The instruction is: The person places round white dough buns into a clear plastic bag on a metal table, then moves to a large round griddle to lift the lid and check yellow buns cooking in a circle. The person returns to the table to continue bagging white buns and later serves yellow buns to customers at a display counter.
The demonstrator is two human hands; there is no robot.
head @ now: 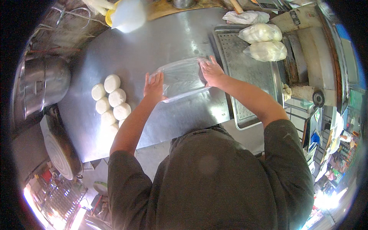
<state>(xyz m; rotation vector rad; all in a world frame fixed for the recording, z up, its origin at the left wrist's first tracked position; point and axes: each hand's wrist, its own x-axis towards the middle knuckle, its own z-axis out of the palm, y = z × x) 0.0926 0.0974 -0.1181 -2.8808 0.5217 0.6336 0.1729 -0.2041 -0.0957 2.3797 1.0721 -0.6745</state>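
A clear plastic bag [184, 76] lies spread over the steel worktop [120, 51] in front of me. My left hand [154, 87] presses on its left end with the fingers spread. At the opposite end, my right hand [211, 71] rests on the plastic, its fingers also apart. Round white dough pieces [117, 97] stand in two rows left of my left hand, the nearest ones washed out by glare. Beyond my right hand, two filled clear bags with pale contents [266, 51] lie at the far part of a perforated metal tray [250, 86].
A large metal pot [47, 83] stands beyond the worktop's left edge, with a round lid-like thing [59, 146] below it. A white bag [129, 15] by a yellow rim is at the far left edge. A white cloth [247, 17] lies at the far right.
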